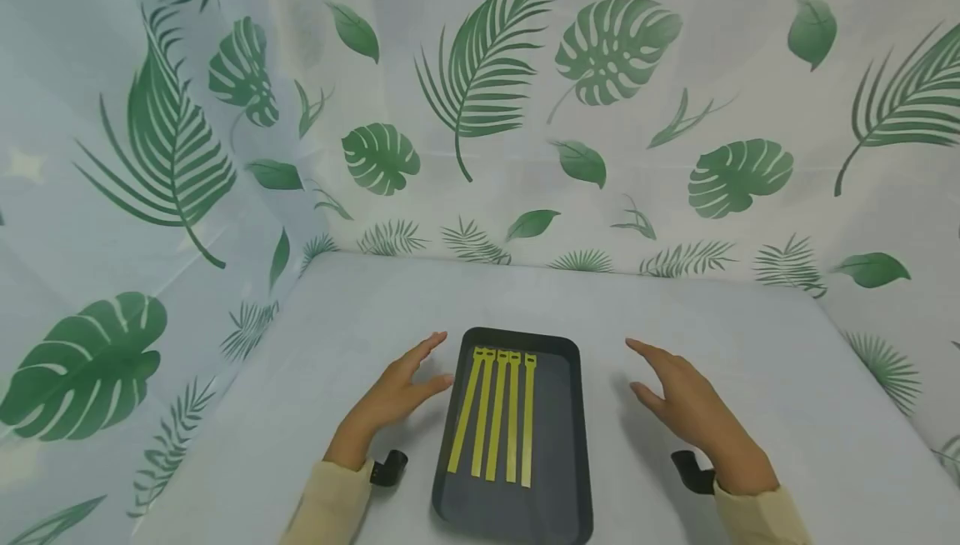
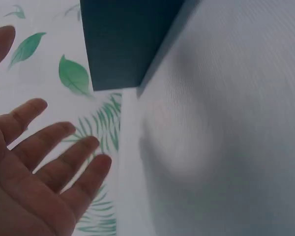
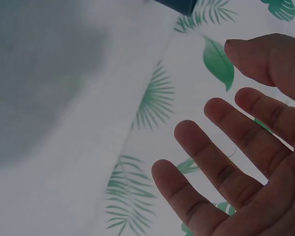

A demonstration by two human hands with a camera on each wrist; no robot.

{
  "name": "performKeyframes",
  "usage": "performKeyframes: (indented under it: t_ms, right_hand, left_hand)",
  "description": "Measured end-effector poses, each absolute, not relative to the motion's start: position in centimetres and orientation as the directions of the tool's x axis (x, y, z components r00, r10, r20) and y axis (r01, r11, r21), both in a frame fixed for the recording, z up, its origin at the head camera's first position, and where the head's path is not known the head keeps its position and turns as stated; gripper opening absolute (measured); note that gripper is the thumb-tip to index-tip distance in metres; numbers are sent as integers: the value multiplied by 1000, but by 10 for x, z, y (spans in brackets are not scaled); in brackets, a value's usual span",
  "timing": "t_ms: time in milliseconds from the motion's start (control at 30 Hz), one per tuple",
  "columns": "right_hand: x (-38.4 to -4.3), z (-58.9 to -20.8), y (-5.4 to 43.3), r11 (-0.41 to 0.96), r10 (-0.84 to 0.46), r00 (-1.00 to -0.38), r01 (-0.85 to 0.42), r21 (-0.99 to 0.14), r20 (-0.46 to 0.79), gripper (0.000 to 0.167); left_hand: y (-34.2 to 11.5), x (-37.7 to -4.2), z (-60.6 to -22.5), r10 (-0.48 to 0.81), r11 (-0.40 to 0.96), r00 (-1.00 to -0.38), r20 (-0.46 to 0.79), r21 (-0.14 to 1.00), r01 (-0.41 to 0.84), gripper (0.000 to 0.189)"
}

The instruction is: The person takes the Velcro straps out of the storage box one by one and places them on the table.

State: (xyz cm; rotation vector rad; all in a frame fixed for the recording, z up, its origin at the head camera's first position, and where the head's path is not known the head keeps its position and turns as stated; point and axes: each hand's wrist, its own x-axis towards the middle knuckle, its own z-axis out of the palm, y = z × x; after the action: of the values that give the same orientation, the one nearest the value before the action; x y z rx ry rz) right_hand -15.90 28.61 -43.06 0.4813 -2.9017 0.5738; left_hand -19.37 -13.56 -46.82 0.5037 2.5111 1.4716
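Note:
A dark grey tray (image 1: 558, 445) lies on the white table between my two hands. Inside it, several flat yellow straps (image 1: 512, 420), each with a slotted head at the far end, lie side by side toward the left. My left hand (image 1: 395, 395) hovers by the tray's left side, fingers extended and thumb apart, holding nothing. On the other side, my right hand (image 1: 690, 403) is held in the air with spread fingers and an empty palm. The left wrist view shows the tray's dark wall (image 2: 123, 44) beyond the left fingers; a dark corner (image 3: 179, 4) peeks in at the top of the right wrist view.
White cloth walls (image 1: 510, 212) printed with green leaves enclose the table (image 1: 360, 303) at the back and both sides. Black wrist-worn camera pieces (image 1: 390, 468) sit under each wrist, at the cuffs of light sleeves (image 1: 326, 503).

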Motion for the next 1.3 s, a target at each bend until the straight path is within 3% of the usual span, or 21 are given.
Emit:
performKeyframes:
  t_ms: [233,567,900,1300]
  right_hand:
    - [-170,-420,270,849,-344,-915,-399,-347,212,62]
    - [-186,-412,249,811,-410,-889,-457,-365,203,55]
    - [-195,-408,230,756,-455,-878,-468,-457,146,44]
    - [-211,-408,200,693,-541,-828,-539,-478,150,41]
  left_hand:
    - [-133,-204,-478,501,85,-865,2,995,51,81]
    - [-134,-207,-504,575,-193,-818,2,972,-133,91]
    - [-131,-206,-516,599,-194,-800,-36,963,-188,97]
    - [-132,-212,-518,602,-199,-798,-35,961,-193,101]
